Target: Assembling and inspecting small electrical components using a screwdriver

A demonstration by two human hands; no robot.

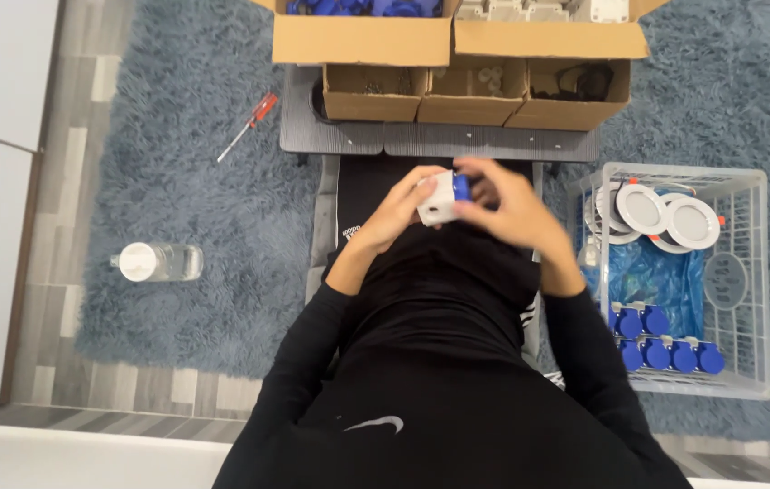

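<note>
right now my left hand (396,213) and right hand (513,210) both close around the white socket block (437,201) with its blue cap (462,186), held over my lap. best to keep the block steady and press the cap on squarely.

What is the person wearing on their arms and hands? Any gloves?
No gloves. Both the left hand and the right hand are bare. Each arm is covered by a long black sleeve that ends at the wrist. The sleeves look plain and fit closely, and they belong to a black top. No watch, ring or bracelet can be made out.
</note>
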